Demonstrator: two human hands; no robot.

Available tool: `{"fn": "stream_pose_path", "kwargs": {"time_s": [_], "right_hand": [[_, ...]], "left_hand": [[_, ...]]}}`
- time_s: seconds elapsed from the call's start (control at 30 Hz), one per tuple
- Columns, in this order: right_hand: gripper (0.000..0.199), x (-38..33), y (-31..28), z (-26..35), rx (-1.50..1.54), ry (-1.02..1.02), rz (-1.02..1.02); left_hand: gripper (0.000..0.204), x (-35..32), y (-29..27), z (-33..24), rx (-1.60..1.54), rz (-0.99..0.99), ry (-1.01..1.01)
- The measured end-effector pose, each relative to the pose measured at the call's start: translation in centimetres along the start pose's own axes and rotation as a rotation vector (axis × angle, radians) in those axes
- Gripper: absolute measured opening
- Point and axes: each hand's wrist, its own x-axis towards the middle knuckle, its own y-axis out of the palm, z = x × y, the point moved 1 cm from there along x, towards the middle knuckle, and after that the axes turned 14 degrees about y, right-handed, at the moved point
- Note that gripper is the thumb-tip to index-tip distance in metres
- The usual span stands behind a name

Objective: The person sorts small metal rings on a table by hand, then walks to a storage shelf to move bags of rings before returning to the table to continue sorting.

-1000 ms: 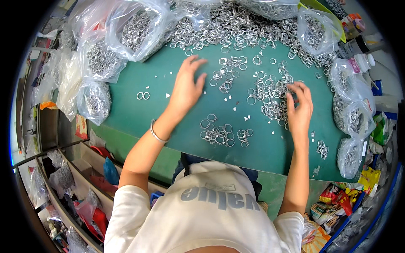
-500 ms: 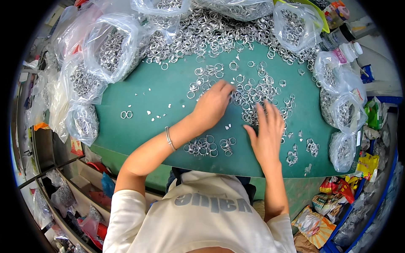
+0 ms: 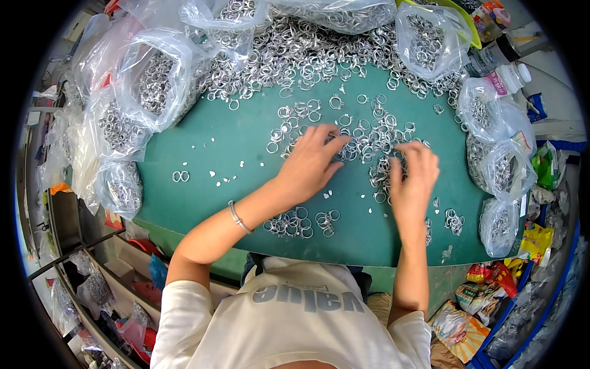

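Silver-coloured rings lie in a loose cluster [image 3: 375, 132] in the middle of the green tabletop [image 3: 215, 135]. My left hand [image 3: 309, 161] reaches in from the cluster's left side, its fingertips at the rings and its thumb apart from them. At the right edge, my right hand [image 3: 416, 178] is bent over some rings, thumb and fingers spread; I make out nothing held in it. Nearer me sit a small group of rings [image 3: 289, 222] and a smaller one [image 3: 327, 222]. Another little group [image 3: 453, 221] lies to the right. Two rings [image 3: 180, 176] rest side by side at the left.
A large heap of rings [image 3: 295, 52] spreads along the far side. Clear plastic bags of rings line the left [image 3: 120, 190] and right [image 3: 499, 227] edges. White bits [image 3: 212, 174] dot the tabletop. A white-capped bottle [image 3: 509, 79] stands at the far right; drawers [image 3: 117, 264] are at lower left.
My right hand has moved to the right, and some rings beside it now lie farther right. My left hand has drawn slightly nearer me, its thumb now showing apart from the fingers.
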Motion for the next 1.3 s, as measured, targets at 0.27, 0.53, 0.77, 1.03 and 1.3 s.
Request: {"fn": "stream_pose_path", "kwargs": {"time_s": [0.27,0.53,0.77,1.03,1.3], "right_hand": [[0.016,-2.2,1.1,2.4,-0.082,-0.089,0.133],[0.018,-5.7,0.9,2.0,0.142,0.02,0.421],[0.021,-3.6,1.3,4.6,0.105,-0.118,0.304],[0.018,-5.2,0.3,4.3,0.246,-0.051,0.378],[0.018,-6.4,2.7,7.0,0.536,-0.051,0.428]], "left_hand": [[0.027,-1.5,-0.9,0.0,-0.317,0.046,-0.245],[0.025,-4.2,-3.0,-0.1,-0.541,-0.003,-0.48],[0.02,-6.0,-3.4,-0.6,-0.179,-0.061,-0.304],[0.016,-8.0,-4.3,-1.4,-0.77,-0.201,-0.788],[0.013,-8.7,-2.8,-3.2,-1.218,-0.463,-0.651]]}}
